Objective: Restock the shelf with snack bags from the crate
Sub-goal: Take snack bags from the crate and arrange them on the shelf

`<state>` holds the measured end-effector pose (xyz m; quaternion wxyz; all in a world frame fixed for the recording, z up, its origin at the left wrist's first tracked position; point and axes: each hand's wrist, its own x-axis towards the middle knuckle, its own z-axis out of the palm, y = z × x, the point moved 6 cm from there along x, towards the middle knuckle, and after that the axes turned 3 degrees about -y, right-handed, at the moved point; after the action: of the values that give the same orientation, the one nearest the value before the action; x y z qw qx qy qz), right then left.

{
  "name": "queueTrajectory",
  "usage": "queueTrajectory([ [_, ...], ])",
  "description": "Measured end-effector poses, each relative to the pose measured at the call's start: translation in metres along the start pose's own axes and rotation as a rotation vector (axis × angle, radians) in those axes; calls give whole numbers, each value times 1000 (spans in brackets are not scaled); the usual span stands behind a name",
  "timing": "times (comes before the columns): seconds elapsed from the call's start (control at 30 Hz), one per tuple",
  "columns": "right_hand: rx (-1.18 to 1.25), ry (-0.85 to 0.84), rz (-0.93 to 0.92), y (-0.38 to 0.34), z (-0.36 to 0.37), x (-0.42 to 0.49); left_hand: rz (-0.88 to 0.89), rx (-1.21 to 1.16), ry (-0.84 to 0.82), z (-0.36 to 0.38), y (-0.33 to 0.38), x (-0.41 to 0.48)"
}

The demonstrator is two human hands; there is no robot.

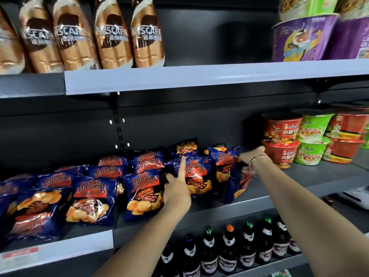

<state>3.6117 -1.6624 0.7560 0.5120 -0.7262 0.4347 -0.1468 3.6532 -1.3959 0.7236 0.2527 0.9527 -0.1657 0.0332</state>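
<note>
Middle shelf (299, 177), dark grey, carries the work. Blue chip bags (93, 192) crowd its left and centre, some upright, some slumped on each other; the crate is out of view. Stacked noodle bowls (279, 140) stand just beside the right end of the row.

Right hand (252, 155) reaches between the last bags and the bowls; it seems to pinch the top of an end bag (236, 181), but the fingers are partly hidden, so the grip is uncertain. That bag leans outward near the shelf edge.

Left hand (176, 188) presses against an upright bag (196, 173), index finger straight up its face, the other fingers hidden.

Risks, as judged: the tilted end bag could slide off onto the beer bottles (227, 250) below; a push rightward may knock the bowl stack; releasing the left hand might let the front bags topple forward.
</note>
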Motion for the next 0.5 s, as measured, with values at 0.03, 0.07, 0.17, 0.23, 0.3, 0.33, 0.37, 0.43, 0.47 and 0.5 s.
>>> queueTrajectory([
  [0.03, 16, -1, -5, 2, 4, 14, 6, 31, -14, 0, 1, -1],
  [0.07, 18, 5, -8, 3, 7, 26, 9, 61, -27, 0, 2, -2],
  [0.17, 45, 28, -31, 8, 19, 58, 16, 119, -56, 4, 1, -4],
  [0.23, 35, 53, -40, 6, 22, 55, 20, 133, -58, 6, 0, -5],
  [0.3, 7, 72, -37, 8, 22, 60, 13, 153, -54, 6, -1, -5],
  [0.33, 25, 67, -39, 9, 24, 72, 4, 170, -55, 6, 0, -5],
  [0.37, 17, 61, -41, 11, 25, 74, -7, 185, -56, 7, 0, -6],
  [0.43, 17, 75, -20, 2, 17, 31, -22, 199, -49, 8, -1, -6],
  [0.47, 6, 84, -13, 1, 14, 22, -27, 198, -43, 9, -1, -6],
  [0.5, -20, 94, -16, 0, 11, 14, -31, 194, -39, 9, -1, -7],
])
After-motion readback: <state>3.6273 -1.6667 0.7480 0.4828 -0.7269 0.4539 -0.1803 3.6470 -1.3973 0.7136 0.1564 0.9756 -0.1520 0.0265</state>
